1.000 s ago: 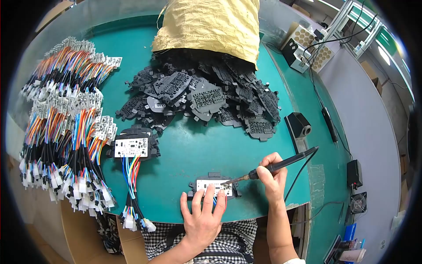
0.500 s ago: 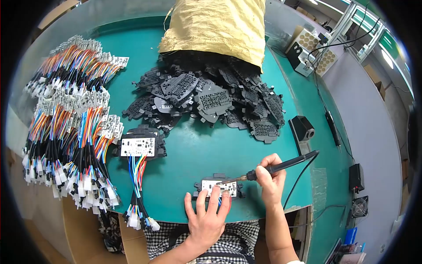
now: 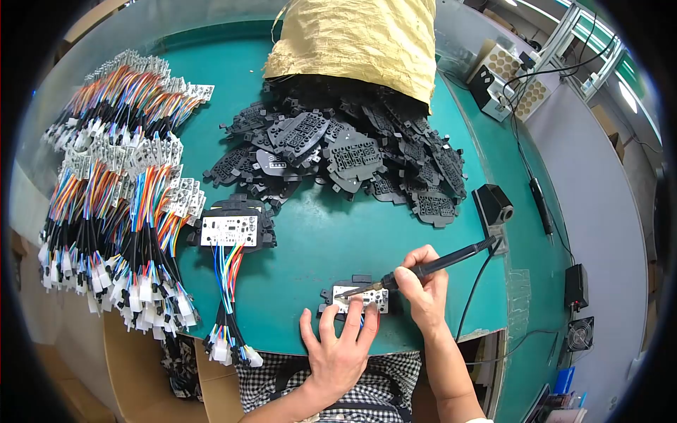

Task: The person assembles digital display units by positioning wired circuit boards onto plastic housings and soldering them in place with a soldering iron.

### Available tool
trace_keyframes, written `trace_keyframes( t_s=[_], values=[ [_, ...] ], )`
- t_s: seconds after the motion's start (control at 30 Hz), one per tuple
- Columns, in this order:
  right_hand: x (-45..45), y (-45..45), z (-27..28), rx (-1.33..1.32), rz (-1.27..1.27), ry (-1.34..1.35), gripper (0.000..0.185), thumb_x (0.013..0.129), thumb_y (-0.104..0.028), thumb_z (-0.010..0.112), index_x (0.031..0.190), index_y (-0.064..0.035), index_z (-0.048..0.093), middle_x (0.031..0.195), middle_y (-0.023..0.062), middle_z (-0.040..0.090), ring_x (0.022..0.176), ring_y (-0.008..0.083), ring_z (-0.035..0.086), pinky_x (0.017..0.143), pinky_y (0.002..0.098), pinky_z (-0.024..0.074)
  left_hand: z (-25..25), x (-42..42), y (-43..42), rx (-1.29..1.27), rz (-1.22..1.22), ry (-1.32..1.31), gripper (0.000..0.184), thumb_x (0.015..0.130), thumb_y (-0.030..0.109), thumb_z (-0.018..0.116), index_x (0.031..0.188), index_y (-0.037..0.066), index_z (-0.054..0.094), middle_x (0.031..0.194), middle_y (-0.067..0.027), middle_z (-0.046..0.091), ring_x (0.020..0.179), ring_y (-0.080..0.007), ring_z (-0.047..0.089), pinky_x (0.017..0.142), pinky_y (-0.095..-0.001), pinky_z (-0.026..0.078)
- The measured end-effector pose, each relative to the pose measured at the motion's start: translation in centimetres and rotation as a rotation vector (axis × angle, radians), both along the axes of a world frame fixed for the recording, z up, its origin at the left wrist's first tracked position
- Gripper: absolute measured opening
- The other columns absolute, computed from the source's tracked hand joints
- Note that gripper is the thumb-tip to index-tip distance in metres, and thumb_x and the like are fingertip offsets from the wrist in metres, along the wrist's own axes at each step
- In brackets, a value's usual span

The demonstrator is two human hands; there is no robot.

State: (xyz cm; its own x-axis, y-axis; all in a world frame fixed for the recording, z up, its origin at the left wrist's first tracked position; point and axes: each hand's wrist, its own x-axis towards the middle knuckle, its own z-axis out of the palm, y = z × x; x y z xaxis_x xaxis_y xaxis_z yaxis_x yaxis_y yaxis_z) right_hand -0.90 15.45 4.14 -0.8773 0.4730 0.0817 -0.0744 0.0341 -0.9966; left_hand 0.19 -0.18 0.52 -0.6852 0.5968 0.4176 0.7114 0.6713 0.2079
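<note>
My right hand (image 3: 427,289) grips a soldering iron (image 3: 455,258) by its black handle, the tip pointing left and down onto the left part of a white circuit board (image 3: 381,300). This board lies on a black plastic housing (image 3: 362,279) near the table's front edge. My left hand (image 3: 337,359) has its fingers spread, the fingertips resting on the board's lower edge. Blue and red wires show partly between and beside those fingers. To the left, another white circuit board (image 3: 229,230) sits on a black housing, its coloured wires (image 3: 227,271) running towards the front edge.
Bundles of wired circuit boards (image 3: 134,211) cover the table's left side. Black plastic housings (image 3: 352,155) spill from a yellow sack (image 3: 352,42) at the back. An iron holder (image 3: 493,204) stands to the right, and a second pen-like tool (image 3: 541,204) hangs by the right wall.
The soldering iron's tip has moved left along the board, my right hand with it. My left hand stays on the board's lower edge. The whole view has shifted slightly.
</note>
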Motion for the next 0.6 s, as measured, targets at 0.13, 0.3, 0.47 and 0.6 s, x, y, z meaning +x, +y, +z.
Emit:
trace_keyframes(
  t_s=[0.13, 0.3, 0.47, 0.6],
  values=[
    [-0.10, -0.15, 0.23, -0.004, -0.018, -0.018, 0.017, 0.077, -0.008, 0.063, 0.080, -0.0040, 0.046, 0.068, -0.0037, 0.046, 0.057, 0.0017, 0.040, 0.049, 0.0167, 0.0323, 0.01, -0.02, -0.02, 0.003, -0.004, -0.007, 0.049, 0.060, 0.016, 0.066, 0.109, 0.015, 0.058, 0.121, -0.0043, 0.047, 0.102, -0.0295, 0.041, 0.090, -0.0577, 0.028],
    [-0.13, -0.13, 0.16, 0.002, -0.033, -0.038, 0.017, 0.077, -0.009, 0.062, 0.079, -0.0042, 0.046, 0.068, -0.0043, 0.045, 0.057, 0.0016, 0.039, 0.049, 0.0167, 0.0320, -0.03, 0.01, -0.01, 0.007, -0.004, -0.010, 0.050, 0.060, 0.016, 0.065, 0.109, 0.015, 0.058, 0.122, -0.0044, 0.047, 0.102, -0.0298, 0.040, 0.090, -0.0581, 0.028],
    [-0.10, -0.03, -0.04, 0.001, -0.031, -0.043, 0.017, 0.077, -0.009, 0.062, 0.079, -0.0045, 0.046, 0.068, -0.0049, 0.044, 0.057, 0.0013, 0.038, 0.049, 0.0166, 0.0311, -0.15, 0.02, 0.03, 0.022, -0.002, -0.006, 0.051, 0.059, 0.015, 0.065, 0.110, 0.015, 0.058, 0.123, -0.0048, 0.046, 0.102, -0.0299, 0.040, 0.090, -0.0585, 0.028],
    [-0.12, -0.02, -0.04, 0.006, -0.032, -0.049, 0.017, 0.077, -0.009, 0.062, 0.079, -0.0047, 0.046, 0.067, -0.0051, 0.044, 0.057, 0.0011, 0.038, 0.049, 0.0166, 0.0304, -0.06, 0.00, 0.00, 0.017, -0.005, -0.007, 0.051, 0.059, 0.015, 0.065, 0.110, 0.015, 0.058, 0.123, -0.0050, 0.047, 0.102, -0.0300, 0.040, 0.090, -0.0585, 0.028]
  ],
)
